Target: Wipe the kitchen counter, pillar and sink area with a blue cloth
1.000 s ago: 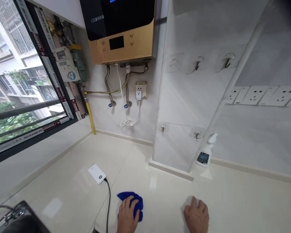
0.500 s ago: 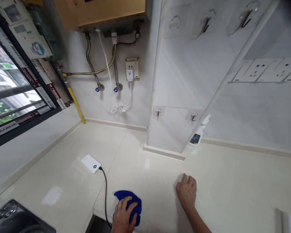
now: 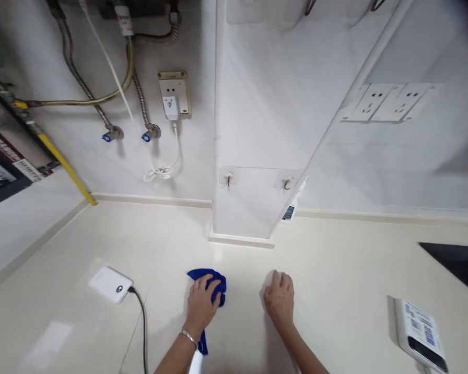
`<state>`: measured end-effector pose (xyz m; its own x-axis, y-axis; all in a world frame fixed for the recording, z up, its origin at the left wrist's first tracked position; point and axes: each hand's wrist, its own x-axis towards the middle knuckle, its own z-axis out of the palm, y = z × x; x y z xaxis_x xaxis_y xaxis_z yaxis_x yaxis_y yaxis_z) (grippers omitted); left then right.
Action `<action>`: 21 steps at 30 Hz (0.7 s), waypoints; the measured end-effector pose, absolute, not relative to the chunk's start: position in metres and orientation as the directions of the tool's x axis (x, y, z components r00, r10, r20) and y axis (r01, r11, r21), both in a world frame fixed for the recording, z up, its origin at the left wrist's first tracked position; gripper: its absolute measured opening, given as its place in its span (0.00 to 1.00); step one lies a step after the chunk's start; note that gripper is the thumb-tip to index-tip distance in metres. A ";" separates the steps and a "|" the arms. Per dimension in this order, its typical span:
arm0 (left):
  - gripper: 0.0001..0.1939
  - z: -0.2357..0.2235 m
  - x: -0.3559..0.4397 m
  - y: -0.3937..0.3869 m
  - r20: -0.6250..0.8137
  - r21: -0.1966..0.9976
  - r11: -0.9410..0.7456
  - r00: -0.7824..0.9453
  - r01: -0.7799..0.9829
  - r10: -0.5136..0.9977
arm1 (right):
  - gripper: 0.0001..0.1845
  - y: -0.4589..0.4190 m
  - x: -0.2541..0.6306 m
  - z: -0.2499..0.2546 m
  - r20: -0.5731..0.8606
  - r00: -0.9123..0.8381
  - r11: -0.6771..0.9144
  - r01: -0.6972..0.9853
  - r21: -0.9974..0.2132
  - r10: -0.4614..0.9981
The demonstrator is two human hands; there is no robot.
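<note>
My left hand (image 3: 202, 305) presses down on a blue cloth (image 3: 212, 280) lying on the cream countertop (image 3: 335, 270), fingers curled over it. A little to its right my right hand (image 3: 280, 300) rests flat on the bare counter with fingers stretched out and nothing in it. Both hands sit in front of the white tiled column (image 3: 253, 130).
A white power bank (image 3: 111, 284) with a black cable (image 3: 142, 327) lies left of the cloth. A white spray bottle (image 3: 292, 205) stands behind the column. A white device with a label (image 3: 420, 327) lies at the right, near a black hob edge (image 3: 456, 259). Pipes and a socket (image 3: 174, 93) are on the back wall.
The view has tilted down and turned right, so the heater and window left the frame. My left hand pushed the blue cloth forward, and both forearms now show.
</note>
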<state>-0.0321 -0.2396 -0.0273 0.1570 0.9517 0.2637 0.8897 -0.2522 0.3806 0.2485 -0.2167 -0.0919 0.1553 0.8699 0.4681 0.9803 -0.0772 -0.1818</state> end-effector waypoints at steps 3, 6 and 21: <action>0.17 -0.026 -0.039 -0.205 0.292 0.357 -0.191 0.086 0.914 0.953 | 0.28 -0.217 0.248 -0.089 0.463 0.165 -0.074 0.975 -0.209 0.871; 0.17 -0.025 -0.048 -0.172 0.302 0.339 -0.120 0.013 0.933 0.953 | 0.29 -0.216 0.247 -0.087 0.472 0.158 -0.073 0.978 -0.194 0.868; 0.20 -0.022 -0.066 -0.065 0.298 0.316 0.042 -0.141 0.948 0.944 | 0.32 -0.210 0.243 -0.088 0.410 0.250 -0.191 0.965 -0.180 0.877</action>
